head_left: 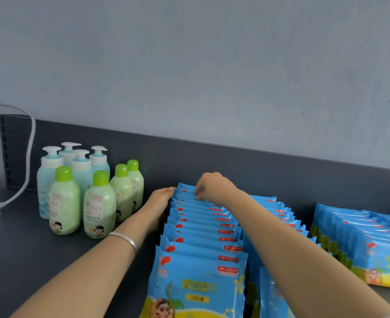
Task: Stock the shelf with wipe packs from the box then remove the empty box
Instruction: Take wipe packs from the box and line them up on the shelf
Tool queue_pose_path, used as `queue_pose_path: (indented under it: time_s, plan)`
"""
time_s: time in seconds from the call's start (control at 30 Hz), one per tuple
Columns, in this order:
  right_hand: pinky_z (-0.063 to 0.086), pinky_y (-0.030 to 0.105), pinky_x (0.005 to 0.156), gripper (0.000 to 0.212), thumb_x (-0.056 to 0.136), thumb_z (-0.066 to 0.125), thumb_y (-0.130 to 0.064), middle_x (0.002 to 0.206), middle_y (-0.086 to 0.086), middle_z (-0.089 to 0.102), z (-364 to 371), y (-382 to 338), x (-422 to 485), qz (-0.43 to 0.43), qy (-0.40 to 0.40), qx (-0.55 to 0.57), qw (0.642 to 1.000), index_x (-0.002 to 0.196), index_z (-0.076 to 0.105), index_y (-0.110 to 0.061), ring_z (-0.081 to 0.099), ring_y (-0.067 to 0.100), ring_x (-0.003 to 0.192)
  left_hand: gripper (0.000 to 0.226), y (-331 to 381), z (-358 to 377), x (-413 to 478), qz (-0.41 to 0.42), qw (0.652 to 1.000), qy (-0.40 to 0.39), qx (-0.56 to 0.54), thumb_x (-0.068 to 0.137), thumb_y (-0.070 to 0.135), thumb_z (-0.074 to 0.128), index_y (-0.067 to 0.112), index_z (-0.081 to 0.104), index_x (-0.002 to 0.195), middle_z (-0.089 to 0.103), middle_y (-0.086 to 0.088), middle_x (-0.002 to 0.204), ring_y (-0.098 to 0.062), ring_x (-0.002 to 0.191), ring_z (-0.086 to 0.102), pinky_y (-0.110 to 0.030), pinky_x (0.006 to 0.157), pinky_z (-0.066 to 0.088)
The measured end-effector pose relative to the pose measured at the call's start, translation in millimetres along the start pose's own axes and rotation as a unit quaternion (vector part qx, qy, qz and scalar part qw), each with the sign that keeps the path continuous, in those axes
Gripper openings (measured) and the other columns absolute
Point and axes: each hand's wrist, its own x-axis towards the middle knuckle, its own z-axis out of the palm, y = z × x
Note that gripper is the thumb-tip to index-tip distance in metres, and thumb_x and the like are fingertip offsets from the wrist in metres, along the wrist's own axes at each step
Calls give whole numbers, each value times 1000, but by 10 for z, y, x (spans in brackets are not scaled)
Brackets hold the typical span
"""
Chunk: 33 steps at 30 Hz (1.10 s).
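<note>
Right grip: pinching top edges of blue plastic wipe packs, 12 o'clock end, on dark grey shelf.
Left grip: flat, fingers straight, bracing the packs' 9 o'clock side.
Risk: if I release unevenly, the upright packs may domino forward.

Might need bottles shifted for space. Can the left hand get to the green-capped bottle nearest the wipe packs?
Likely yes. The left hand lies open against the wipe packs, holding nothing, and only bare shelf separates it from that green-capped bottle.
</note>
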Motion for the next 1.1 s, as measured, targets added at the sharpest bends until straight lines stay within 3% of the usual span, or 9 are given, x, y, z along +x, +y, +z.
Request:
queue_pose_path:
  time_s: [0.27, 0.4, 0.53, 0.63, 0.73, 0.8, 0.9, 1.0, 1.1]
  plan:
    - [44, 32, 100, 38, 94, 57, -22, 132, 5, 57, -146, 159, -48, -12, -27, 6, 1000, 130, 55, -11, 56, 21, 115, 51, 47, 110, -46, -75, 997, 3, -36, 99, 49, 29, 10, 59, 83, 65, -10, 75, -21, 67, 61, -29, 58, 47]
    - [46, 23, 71, 28, 98, 47, -28, 93, 4, 64, -98, 273, -57, 10, -87, -24, 996, 100, 64, -5, 57, 13, 78, 58, 83, 160, 5, -91, 996, 7, -10, 96, 54, 27, 9, 60, 80, 66, -4, 51, -17, 60, 61, -25, 51, 48]
    - [50, 34, 86, 32, 98, 46, -29, 104, 9, 66, -82, 286, -43, 15, -86, -35, 996, 107, 64, -4, 61, 20, 89, 59, 93, 171, -1, -90, 996, 5, 11, 96, 55, 27, 9, 59, 79, 65, -3, 49, -14, 54, 62, -23, 49, 47]
    - [49, 35, 96, 34, 99, 45, -28, 122, 7, 62, -102, 260, -116, 15, -89, -25, 996, 123, 58, -8, 60, 22, 106, 54, 102, 137, -61, -76, 997, 1, 3, 97, 54, 27, 10, 59, 87, 67, -7, 70, -19, 67, 63, -29, 59, 48]
    - [40, 35, 104, 44, 98, 47, -28, 139, 4, 49, -147, 232, -243, 4, -75, -14, 997, 139, 44, -11, 50, 21, 123, 47, 160, 115, -170, -44, 999, 12, 7, 99, 48, 30, 12, 54, 116, 63, -8, 102, -27, 97, 62, -39, 88, 50]
    - [36, 36, 107, 47, 98, 48, -29, 144, 4, 45, -186, 212, -336, -3, -69, -15, 998, 141, 41, -11, 45, 21, 129, 38, 188, 106, -236, -4, 1000, 9, 21, 100, 44, 32, 17, 53, 115, 59, -4, 110, -25, 106, 57, -41, 100, 43]
    - [32, 35, 108, 48, 98, 49, -30, 147, 3, 42, -240, 166, -512, -12, -52, -3, 999, 142, 41, -13, 41, 21, 132, 19, 213, 118, -422, 51, 998, -13, 32, 101, 34, 36, 24, 52, 97, 55, 5, 92, -11, 87, 55, -32, 88, 45]
    - [30, 35, 109, 48, 97, 51, -31, 148, 2, 41, -228, 119, -704, -7, -35, 9, 999, 141, 42, -16, 39, 21, 134, 34, 191, 97, -590, 109, 989, -12, 96, 97, 28, 47, 15, 48, 129, 52, 2, 119, -13, 107, 52, -27, 90, 41]
    - [31, 36, 109, 48, 96, 52, -32, 147, 5, 41, -180, 57, -886, 7, -10, 9, 1000, 140, 44, -18, 39, 23, 133, 41, 200, 68, -725, 155, 964, -17, 214, 94, 27, 52, 21, 47, 134, 41, -3, 139, -18, 124, 45, -37, 105, 39]
